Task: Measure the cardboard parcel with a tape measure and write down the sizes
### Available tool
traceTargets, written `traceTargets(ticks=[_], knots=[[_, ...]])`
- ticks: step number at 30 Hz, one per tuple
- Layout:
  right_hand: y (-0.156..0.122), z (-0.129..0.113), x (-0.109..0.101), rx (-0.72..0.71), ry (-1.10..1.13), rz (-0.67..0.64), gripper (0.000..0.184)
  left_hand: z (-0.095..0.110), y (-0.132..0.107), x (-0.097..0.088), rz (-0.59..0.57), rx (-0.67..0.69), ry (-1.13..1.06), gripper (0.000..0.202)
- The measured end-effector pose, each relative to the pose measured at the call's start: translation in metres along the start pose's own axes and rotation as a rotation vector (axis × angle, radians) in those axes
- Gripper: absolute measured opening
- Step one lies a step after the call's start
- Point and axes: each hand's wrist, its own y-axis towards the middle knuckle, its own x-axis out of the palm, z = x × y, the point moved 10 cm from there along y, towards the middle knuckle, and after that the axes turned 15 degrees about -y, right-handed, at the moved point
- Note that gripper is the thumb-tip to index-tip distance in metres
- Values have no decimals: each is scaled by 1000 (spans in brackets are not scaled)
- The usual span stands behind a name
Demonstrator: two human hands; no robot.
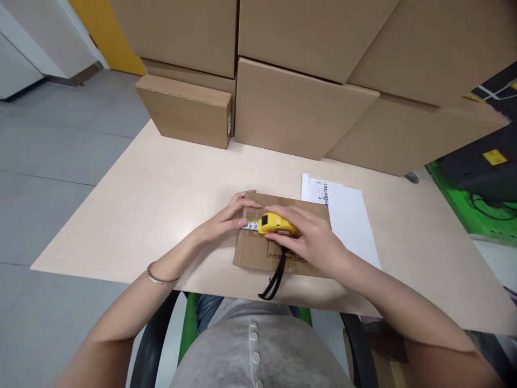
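A small brown cardboard box [254, 253] lies near the front edge of the table. Across its top sits a yellow tape measure [278, 224] with a short length of white blade [251, 226] pulled out to the left. My right hand [317, 237] is closed around the tape measure's case. At the box's left edge, the thumb of my left hand [226, 218] presses on the blade's end, and its other fingers rest on the box's far left corner. From the case a black wrist strap [278, 277] hangs over the box's front side.
White printed sheets [353, 215] lie partly under the box on the right. Large cartons [291, 108] are stacked along the back of the table [181, 188], with a slimmer box [194, 116] standing at the left. Black equipment [476, 172] stands at the far right.
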Motion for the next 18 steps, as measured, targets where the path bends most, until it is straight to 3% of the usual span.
traceTargets(ticks=[4,9,12,18], knots=[[-43,52,-34,149,-23,-14,39,5,2,1,-21,21,35,47],[-103,113,-75,341,-89,83,40,0,2,0,-52,35,31,49],[-118,126,-77,378,-77,94,41,-2,2,-2,-49,38,44,50],[-119,128,-67,386,-53,102,40,-1,2,-4,-27,42,62,50]])
